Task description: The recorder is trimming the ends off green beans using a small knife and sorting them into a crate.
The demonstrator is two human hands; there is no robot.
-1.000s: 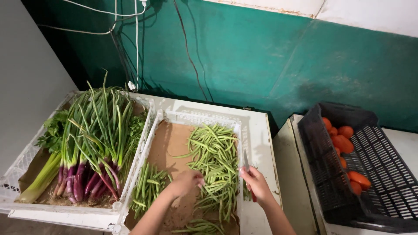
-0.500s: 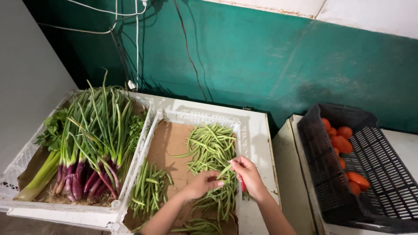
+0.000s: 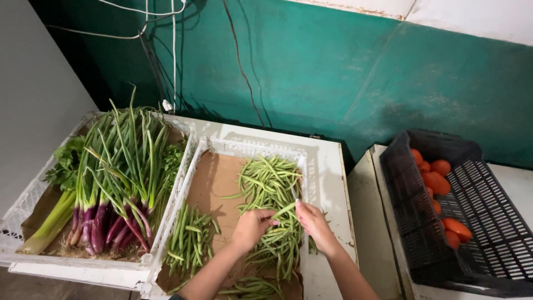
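Note:
A white slatted crate [image 3: 206, 149] lined with brown cardboard holds a long pile of green beans [image 3: 270, 183] along its right side and a smaller bundle of beans [image 3: 190, 239] at its left. My left hand [image 3: 252, 226] rests on the big pile, fingers curled around a few beans. My right hand [image 3: 312, 220] is just right of it at the crate's right wall, pinching a single bean [image 3: 283, 211] that runs between both hands.
To the left, a second white crate [image 3: 22, 208] holds purple-stemmed spring onions [image 3: 114, 183] and leafy greens. A black plastic crate [image 3: 488, 233] at the right holds red-orange tomatoes [image 3: 436, 180]. Both white crates sit on a white table [image 3: 327, 183]. Cables hang on the green wall.
Both hands have moved up the bean pile and drawn together. The right hand came in from the crate's edge and now pinches a bean beside the left hand.

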